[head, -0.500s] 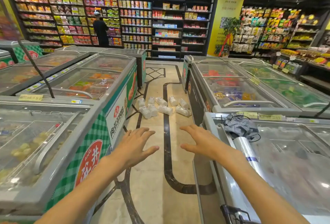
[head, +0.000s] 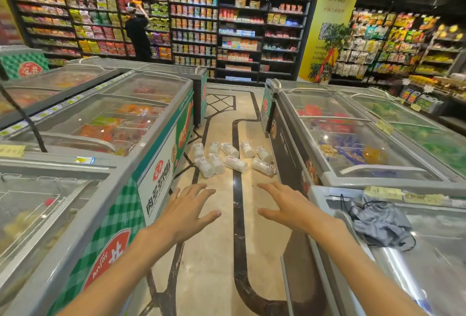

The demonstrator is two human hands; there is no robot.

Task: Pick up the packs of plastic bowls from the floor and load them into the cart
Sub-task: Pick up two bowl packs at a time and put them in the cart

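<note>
Several clear packs of plastic bowls (head: 233, 158) with white labels lie scattered on the beige floor in the aisle between two rows of freezers. My left hand (head: 187, 211) and my right hand (head: 286, 204) are stretched out in front of me, palms down, fingers apart, holding nothing. Both hands hover short of the packs, well above the floor. No cart shows in the view.
Glass-topped chest freezers (head: 141, 124) line the left side and more freezers (head: 353, 139) line the right. A grey cloth with a black cord (head: 378, 222) lies on the near right freezer. A person in black (head: 137, 33) stands at the far shelves (head: 239, 30).
The packs and freezers sit nearer in view, so I have moved forward along the aisle. Both hands stay outstretched and empty.
</note>
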